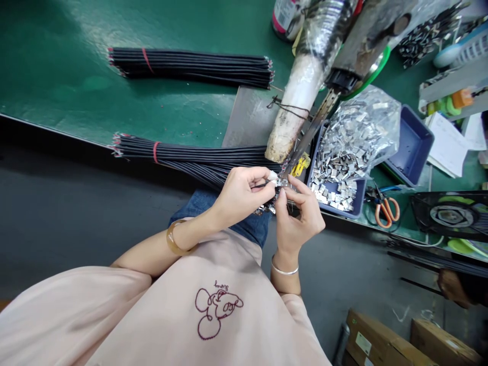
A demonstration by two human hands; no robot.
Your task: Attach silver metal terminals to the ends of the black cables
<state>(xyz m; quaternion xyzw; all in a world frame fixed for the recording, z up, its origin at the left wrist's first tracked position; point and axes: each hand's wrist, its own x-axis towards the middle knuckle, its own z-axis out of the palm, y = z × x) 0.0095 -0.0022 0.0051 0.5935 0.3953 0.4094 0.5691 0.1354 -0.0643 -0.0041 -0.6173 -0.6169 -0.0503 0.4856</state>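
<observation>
My left hand [240, 195] is closed in a pinch on the end of a thin black wire [263, 186] at the table's edge. My right hand [297, 213] is closed too, its fingertips pinching a small metal clip [277, 192] against that wire end. Both hands meet just below the tip of a tape-wrapped tool [301, 96] that slopes down from the upper right. A bundle of black wires [190, 155] tied with a red band lies just left of my hands. A blue tray [361, 197] with a bag of metal clips [351, 142] stands to the right.
A second bundle of black wires [190, 66] lies farther back on the green table [76, 76]. Orange-handled scissors [387, 211] rest right of the tray. A second blue tray [414, 147], papers and a small fan [453, 216] are at the right. Cardboard boxes [381, 340] sit on the floor.
</observation>
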